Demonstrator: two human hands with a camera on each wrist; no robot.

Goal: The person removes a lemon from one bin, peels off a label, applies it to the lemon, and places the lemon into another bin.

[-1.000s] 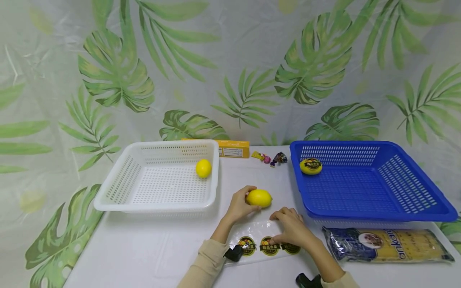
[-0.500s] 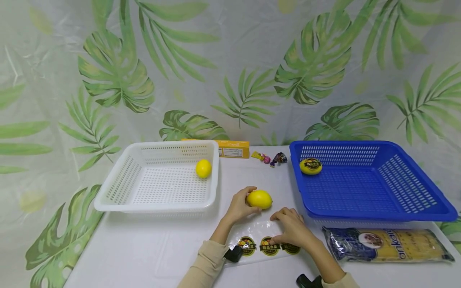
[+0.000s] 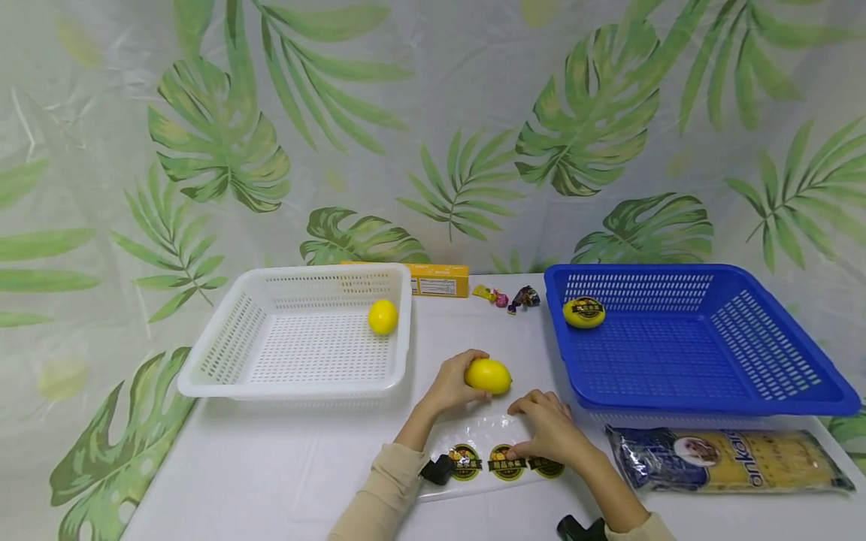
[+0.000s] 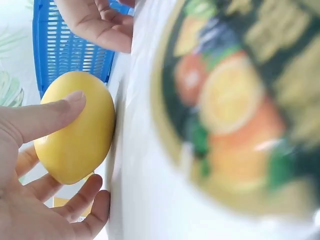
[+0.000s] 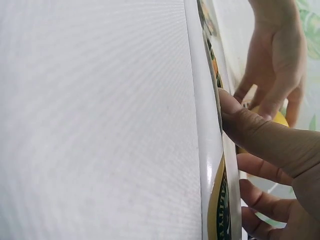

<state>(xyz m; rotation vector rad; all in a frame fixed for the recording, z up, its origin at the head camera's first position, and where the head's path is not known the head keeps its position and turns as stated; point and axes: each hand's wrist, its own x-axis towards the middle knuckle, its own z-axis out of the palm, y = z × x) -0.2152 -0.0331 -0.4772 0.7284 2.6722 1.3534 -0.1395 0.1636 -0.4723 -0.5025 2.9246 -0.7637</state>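
Observation:
My left hand (image 3: 449, 387) holds a yellow lemon (image 3: 490, 376) just beyond the sheet of stickers (image 3: 487, 430). In the left wrist view, its thumb lies along the lemon's side and the fingers curl beneath. My right hand (image 3: 551, 428) rests over the right part of the clear sheet, fingers bent and spread apart from the thumb. That thumb touches the edge of the middle round sticker (image 3: 504, 467), black and gold with a fruit picture. In the right wrist view, the thumbtip (image 5: 230, 102) sits right at the sticker's edge. Another sticker (image 3: 464, 462) lies to its left, and a third is partly covered by the right hand.
A white basket (image 3: 291, 389) at the left contains one lemon (image 3: 383, 317). In the blue basket (image 3: 676, 406) at the right is a lemon bearing a sticker (image 3: 585, 312). A pasta packet (image 3: 737, 460) lies before it. An orange box (image 3: 440, 279) and wrapped candies (image 3: 501, 297) are at the back.
My left hand and the lemon have shifted very slightly to the right and nearer. The right hand stays in place with its thumb at the middle sticker.

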